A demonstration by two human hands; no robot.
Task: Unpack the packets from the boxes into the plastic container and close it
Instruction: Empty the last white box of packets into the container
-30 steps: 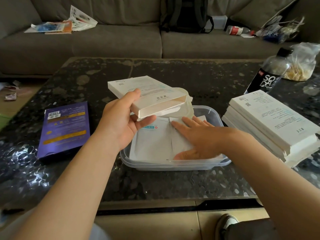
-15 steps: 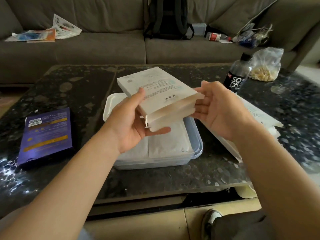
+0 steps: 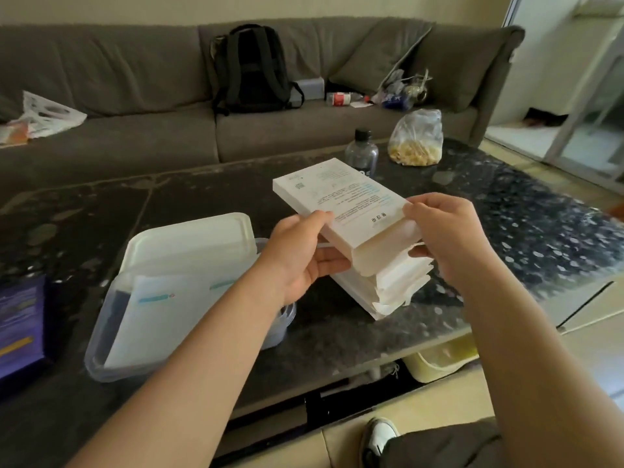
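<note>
Both hands, fingers around box.

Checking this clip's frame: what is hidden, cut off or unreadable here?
All in the head view.
1. Inside of the white box: its flap and the right hand cover the open end, so any remaining packets are unseen.
2. Label of the bottle: behind the box.
3. Left part of the purple packet: cut by the frame edge.
4. Print on the box: too blurred to read.
5. Right corner of the plastic container: behind the left forearm.
</note>
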